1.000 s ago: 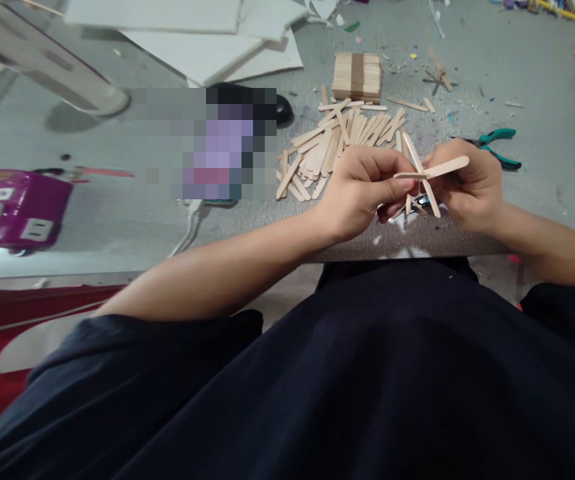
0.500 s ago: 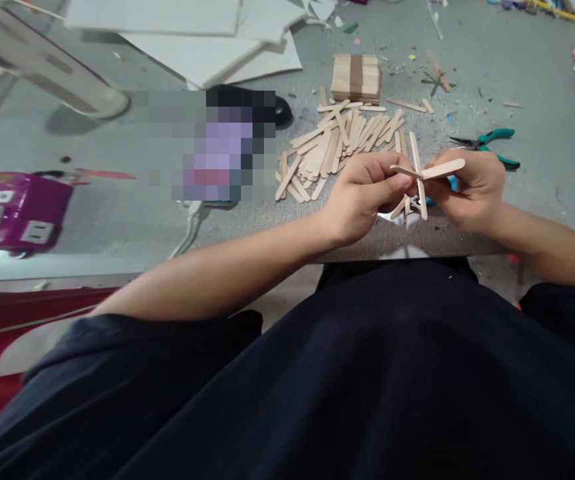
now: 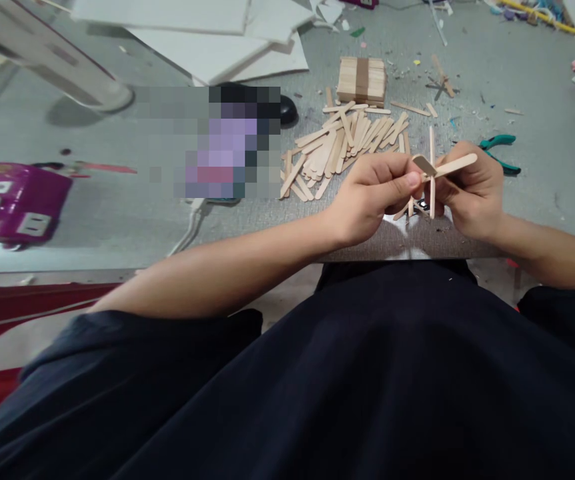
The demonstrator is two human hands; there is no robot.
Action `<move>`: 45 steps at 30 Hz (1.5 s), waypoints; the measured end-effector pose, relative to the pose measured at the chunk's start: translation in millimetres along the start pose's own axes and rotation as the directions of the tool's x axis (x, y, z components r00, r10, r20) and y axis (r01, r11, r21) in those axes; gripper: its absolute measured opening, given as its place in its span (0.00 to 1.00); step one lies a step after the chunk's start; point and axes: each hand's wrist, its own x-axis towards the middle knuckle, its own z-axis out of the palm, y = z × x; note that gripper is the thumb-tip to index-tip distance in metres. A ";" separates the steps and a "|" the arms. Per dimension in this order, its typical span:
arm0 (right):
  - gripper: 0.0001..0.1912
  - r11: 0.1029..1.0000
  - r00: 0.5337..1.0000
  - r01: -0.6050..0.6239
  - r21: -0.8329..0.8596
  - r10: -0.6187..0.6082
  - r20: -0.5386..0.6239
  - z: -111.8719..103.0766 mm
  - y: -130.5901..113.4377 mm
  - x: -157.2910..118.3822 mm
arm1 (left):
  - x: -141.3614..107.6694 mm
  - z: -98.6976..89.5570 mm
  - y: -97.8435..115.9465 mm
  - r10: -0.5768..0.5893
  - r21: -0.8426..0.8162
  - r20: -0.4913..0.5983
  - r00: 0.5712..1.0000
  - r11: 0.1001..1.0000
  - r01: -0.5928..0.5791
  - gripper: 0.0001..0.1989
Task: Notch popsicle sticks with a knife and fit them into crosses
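Between my hands is a small cross-shaped piece made of popsicle sticks (image 3: 456, 165), held up over the table's near edge. My left hand (image 3: 375, 193) is closed, thumb and forefinger pinching it close to its centre. My right hand (image 3: 475, 193) is closed at its other side, with the fingertips partly hidden behind the sticks. A loose pile of popsicle sticks (image 3: 335, 147) lies just beyond my left hand. Behind it stands a banded bundle of popsicle sticks (image 3: 375, 80). Green-handled pliers (image 3: 500, 141) lie past my right hand, their jaws mostly hidden by it.
White foam boards (image 3: 167, 17) lie stacked at the back left. A phone (image 3: 220, 153), blurred out, has a white cable (image 3: 190, 223) plugged in. A purple device (image 3: 27, 203) stands at the far left. Small scraps and another crossed-stick piece (image 3: 443, 79) lie at the back right.
The cross of sticks has turned and shifted slightly right, its upright stick now nearly vertical. The blue thing seen by my right fingers earlier is no longer visible. The view has shifted slightly.
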 end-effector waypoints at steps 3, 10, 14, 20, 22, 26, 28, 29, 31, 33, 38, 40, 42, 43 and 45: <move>0.25 0.992 0.995 -0.093 0.087 0.096 -0.024 3.5 1.1 2.9 | -0.7 1.1 -0.3 0.005 0.014 -0.026 1.000 1.000 -0.004 0.32; 0.28 0.953 0.973 -0.228 0.198 0.219 0.069 -1.5 -6.3 9.5 | -4.8 8.6 8.0 -0.061 -0.014 -0.068 0.996 0.998 0.061 0.25; 0.23 0.935 0.976 -0.216 0.282 0.214 0.038 4.8 -9.6 8.3 | -4.7 11.2 11.1 -0.092 -0.042 -0.050 0.995 0.995 0.090 0.25; 0.25 0.976 0.974 -0.159 0.149 0.180 -0.138 9.1 0.4 -1.0 | -5.7 17.8 8.9 -0.094 -0.138 -0.045 0.995 0.987 0.087 0.27; 0.27 0.992 0.980 -0.103 0.077 0.115 -0.163 7.1 7.3 -2.9 | -6.6 20.1 7.9 -0.093 -0.183 -0.050 0.994 0.980 0.082 0.24; 0.25 0.998 0.995 0.028 0.058 -0.022 -0.100 5.0 13.1 -2.5 | -7.6 22.2 7.1 -0.104 -0.264 -0.055 0.993 0.961 0.087 0.20; 0.21 0.997 0.993 0.057 0.051 -0.052 -0.106 4.4 10.7 -2.5 | -8.0 22.7 7.4 -0.119 -0.283 -0.062 0.991 0.954 0.097 0.19; 0.19 0.996 0.989 0.078 0.031 -0.073 -0.130 3.5 9.2 -2.8 | -8.3 23.1 7.6 -0.121 -0.292 -0.061 0.991 0.951 0.099 0.19; 0.18 0.996 0.981 0.088 -0.033 -0.093 -0.172 -0.4 7.4 -3.7 | -8.7 24.0 8.0 -0.113 -0.308 -0.053 0.992 0.947 0.091 0.20; 0.22 0.998 0.989 0.020 -0.056 -0.028 -0.145 -6.2 8.1 -4.2 | -8.4 24.7 8.1 -0.093 -0.318 -0.045 0.995 0.945 0.074 0.22; 0.25 0.997 0.997 -0.071 0.001 0.071 -0.008 -10.8 3.8 -2.8 | -4.5 22.5 7.5 -0.080 -0.306 -0.061 0.995 0.950 0.057 0.23; 0.22 0.998 0.999 0.002 -0.067 -0.005 -0.043 -5.7 -6.4 -2.7 | -2.8 20.0 7.8 -0.048 -0.293 -0.066 0.997 0.956 0.027 0.23; 0.17 0.989 0.996 0.037 -0.140 -0.049 -0.079 0.7 -18.3 -2.8 | -1.9 17.2 8.5 -0.005 -0.263 -0.057 0.998 0.965 -0.010 0.22; 0.16 0.986 0.994 0.043 -0.163 -0.058 -0.088 3.6 -23.3 -2.6 | -1.7 16.0 8.8 0.005 -0.245 -0.054 0.999 0.969 -0.018 0.21; 0.14 0.980 0.993 0.058 -0.191 -0.077 -0.092 7.8 -29.3 -1.8 | -1.8 14.0 8.6 0.016 -0.206 -0.054 0.998 0.978 -0.027 0.21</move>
